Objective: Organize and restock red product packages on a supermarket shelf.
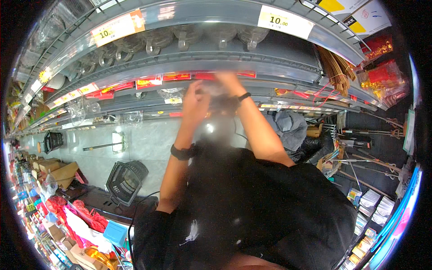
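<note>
My left hand is raised before the shelf rack, its fingers curled. A blurred, see-through shape shows between my two hands; its kind cannot be made out. Close by, my right hand reaches up to the front edge of a shelf, with its fingers smeared by motion. A dark hazy patch covers part of the view below the hands. Above them, clear glass mugs stand in a row behind the shelf's front rail, handles facing out. Black bands circle both my wrists.
Yellow and white price labels line the rails. Brown sticks and red-gold packets fill the rack's right end. A black shopping basket lies behind at left, near red bags. Dark bundled fabric lies right of me.
</note>
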Tool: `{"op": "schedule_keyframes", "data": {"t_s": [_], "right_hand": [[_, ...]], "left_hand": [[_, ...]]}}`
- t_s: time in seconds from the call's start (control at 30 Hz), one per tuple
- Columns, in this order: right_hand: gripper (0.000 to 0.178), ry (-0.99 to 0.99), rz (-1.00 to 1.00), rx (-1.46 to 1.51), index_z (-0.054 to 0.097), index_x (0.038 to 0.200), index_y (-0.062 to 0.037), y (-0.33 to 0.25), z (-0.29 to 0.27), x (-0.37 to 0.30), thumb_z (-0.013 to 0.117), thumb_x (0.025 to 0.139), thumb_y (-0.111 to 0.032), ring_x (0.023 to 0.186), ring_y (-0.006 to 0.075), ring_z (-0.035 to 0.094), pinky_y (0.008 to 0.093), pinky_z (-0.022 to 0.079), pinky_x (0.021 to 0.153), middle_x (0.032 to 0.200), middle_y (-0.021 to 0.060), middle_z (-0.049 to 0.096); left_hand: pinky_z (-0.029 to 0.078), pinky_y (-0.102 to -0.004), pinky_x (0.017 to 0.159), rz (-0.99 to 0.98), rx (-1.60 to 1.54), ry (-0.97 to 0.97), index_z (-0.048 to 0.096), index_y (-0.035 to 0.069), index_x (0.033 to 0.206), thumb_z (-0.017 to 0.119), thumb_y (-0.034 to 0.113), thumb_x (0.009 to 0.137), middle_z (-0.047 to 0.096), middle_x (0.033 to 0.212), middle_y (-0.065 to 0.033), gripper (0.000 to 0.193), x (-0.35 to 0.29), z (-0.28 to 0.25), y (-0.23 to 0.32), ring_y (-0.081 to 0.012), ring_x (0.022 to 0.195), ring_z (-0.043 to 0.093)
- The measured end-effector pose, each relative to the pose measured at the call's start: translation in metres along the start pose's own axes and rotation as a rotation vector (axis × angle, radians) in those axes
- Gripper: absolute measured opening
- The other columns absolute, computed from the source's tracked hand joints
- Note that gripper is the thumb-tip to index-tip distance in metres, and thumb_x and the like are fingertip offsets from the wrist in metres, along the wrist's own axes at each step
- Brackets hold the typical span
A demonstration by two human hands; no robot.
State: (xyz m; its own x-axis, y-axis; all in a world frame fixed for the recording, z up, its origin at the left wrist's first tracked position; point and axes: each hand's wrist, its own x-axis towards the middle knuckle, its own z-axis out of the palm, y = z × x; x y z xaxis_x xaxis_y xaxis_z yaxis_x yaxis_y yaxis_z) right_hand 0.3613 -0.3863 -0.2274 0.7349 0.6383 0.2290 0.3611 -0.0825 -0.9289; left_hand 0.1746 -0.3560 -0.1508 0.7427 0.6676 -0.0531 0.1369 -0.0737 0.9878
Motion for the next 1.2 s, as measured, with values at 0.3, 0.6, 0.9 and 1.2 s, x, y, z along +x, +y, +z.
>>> {"op": "schedule_keyframes", "data": {"t_s": [0.3,0.6,0.9,1.2], "right_hand": [[0.028,0.019,-0.049,-0.623,0.067,0.112,-0.0021,-0.016,-0.055,0.002,0.071,0.086,-0.012,0.107,0.0259,0.063,0.0408,0.048,0.096,0.111,0.0120,0.070],[0.028,0.228,0.090,-0.875,0.067,0.112,-0.0021,-0.024,-0.106,0.015,0.072,0.085,-0.011,0.107,0.0256,0.063,0.0410,0.048,0.096,0.112,0.0113,0.070],[0.028,0.244,0.110,-0.809,0.068,0.111,-0.0022,-0.023,-0.081,0.036,0.072,0.085,-0.010,0.107,0.0254,0.063,0.0412,0.048,0.095,0.112,0.0107,0.070],[0.028,0.234,0.114,-0.773,0.068,0.111,-0.0022,-0.020,-0.090,0.031,0.072,0.084,-0.009,0.107,0.0251,0.063,0.0413,0.048,0.095,0.112,0.0100,0.070]], "left_hand": [[0.052,-0.0290,0.076,0.097,0.092,0.012,0.046,-0.002,0.135,0.064,0.013,0.092,0.062,0.129,-0.0164,0.050,0.015,-0.001,-0.009,-0.0162,0.087,0.069],[0.054,-0.0270,0.072,0.100,0.133,-0.092,0.052,0.000,0.128,0.063,0.008,0.093,0.066,0.117,-0.0127,0.037,0.009,0.004,-0.013,-0.0145,0.081,0.069],[0.053,-0.0260,0.071,0.034,0.102,-0.126,0.053,0.000,0.126,0.062,0.007,0.094,0.067,0.114,-0.0108,0.034,0.004,0.011,-0.001,-0.0124,0.081,0.067],[0.052,-0.0258,0.069,0.020,0.143,-0.130,0.054,0.001,0.125,0.062,0.008,0.093,0.068,0.112,-0.0101,0.034,0.005,0.017,0.005,-0.0121,0.077,0.066]]}}
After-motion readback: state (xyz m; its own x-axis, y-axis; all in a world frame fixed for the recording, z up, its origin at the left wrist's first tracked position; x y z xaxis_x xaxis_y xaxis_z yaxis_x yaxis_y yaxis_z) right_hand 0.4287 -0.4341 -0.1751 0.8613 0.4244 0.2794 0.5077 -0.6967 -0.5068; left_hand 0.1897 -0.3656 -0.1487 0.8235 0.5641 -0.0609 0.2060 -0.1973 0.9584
